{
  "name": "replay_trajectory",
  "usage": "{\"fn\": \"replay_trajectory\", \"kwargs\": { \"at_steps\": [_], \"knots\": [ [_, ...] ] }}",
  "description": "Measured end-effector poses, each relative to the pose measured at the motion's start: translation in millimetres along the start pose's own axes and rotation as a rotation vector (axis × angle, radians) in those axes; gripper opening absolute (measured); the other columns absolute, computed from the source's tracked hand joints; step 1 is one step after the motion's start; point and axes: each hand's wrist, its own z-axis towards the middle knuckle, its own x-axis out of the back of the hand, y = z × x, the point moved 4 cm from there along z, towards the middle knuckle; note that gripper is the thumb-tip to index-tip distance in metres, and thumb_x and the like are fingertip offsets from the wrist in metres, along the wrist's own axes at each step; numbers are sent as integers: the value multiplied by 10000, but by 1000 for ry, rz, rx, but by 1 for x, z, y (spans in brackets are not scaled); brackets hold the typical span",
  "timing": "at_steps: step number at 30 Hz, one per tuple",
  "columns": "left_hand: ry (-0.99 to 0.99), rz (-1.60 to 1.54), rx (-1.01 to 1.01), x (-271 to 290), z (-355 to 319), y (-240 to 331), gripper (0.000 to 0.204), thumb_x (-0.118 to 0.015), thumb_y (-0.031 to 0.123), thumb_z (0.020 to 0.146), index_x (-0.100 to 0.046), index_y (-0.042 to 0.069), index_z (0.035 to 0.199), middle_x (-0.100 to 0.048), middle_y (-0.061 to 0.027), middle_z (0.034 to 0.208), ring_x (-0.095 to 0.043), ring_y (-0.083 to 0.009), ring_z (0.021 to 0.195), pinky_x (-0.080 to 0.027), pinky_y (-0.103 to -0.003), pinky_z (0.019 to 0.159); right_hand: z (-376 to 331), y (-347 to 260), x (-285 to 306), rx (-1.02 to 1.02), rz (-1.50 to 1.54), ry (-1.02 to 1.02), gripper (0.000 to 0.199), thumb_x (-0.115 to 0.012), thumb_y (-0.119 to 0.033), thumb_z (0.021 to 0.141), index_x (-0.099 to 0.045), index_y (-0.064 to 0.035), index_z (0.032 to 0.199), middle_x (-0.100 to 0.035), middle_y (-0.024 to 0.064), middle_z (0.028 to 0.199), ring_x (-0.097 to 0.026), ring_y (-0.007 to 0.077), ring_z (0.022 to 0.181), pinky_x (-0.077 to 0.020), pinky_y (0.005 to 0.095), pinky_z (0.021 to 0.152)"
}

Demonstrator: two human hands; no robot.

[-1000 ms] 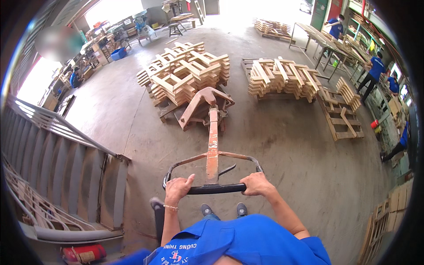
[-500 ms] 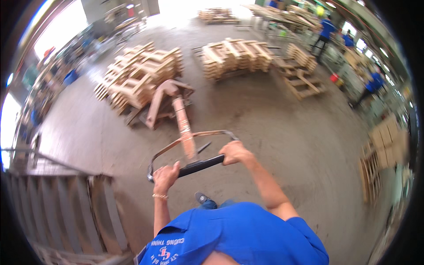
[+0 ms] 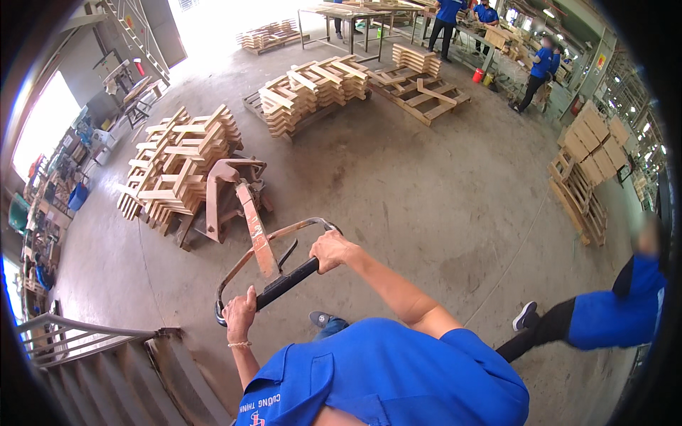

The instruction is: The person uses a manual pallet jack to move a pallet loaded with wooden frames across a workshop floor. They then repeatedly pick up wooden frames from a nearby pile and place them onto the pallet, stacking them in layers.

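Fingers of both hands apparently wrapped round black handle bar (image 3: 288, 279): left hand (image 3: 239, 313), right hand (image 3: 330, 249)

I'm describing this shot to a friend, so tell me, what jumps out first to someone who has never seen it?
First, in the middle, both bare hands grip the black crossbar of a rusty red pallet jack handle: left hand low, right hand higher. Its forks sit under a tall stack of pale wooden frames on the left. At the right edge, another person in blue strides across the grey concrete floor.
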Motion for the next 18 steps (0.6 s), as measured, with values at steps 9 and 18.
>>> {"fn": "replay_trajectory", "kwargs": {
  "at_steps": [9,18],
  "knots": [
    [0,13,-21,-4,-25,7,650,-298,509,902,-696,54,662,-648,-184,709,-624,-369,810,-432,-450,804,-26,-3,-10,-9,26,10,160,-588,-221,532,-645,-145,661,-630,95,649,-633,281,691,-482,388,658],
    [87,42,-48,-8,-49,28,654,-310,519,895,-665,28,648,-633,-220,733,-623,-382,758,-458,-452,729,-61,5,-7,-3,-32,16,202,-583,-250,570,-673,-160,727,-651,102,700,-644,284,743,-492,399,701]
  ]
}}
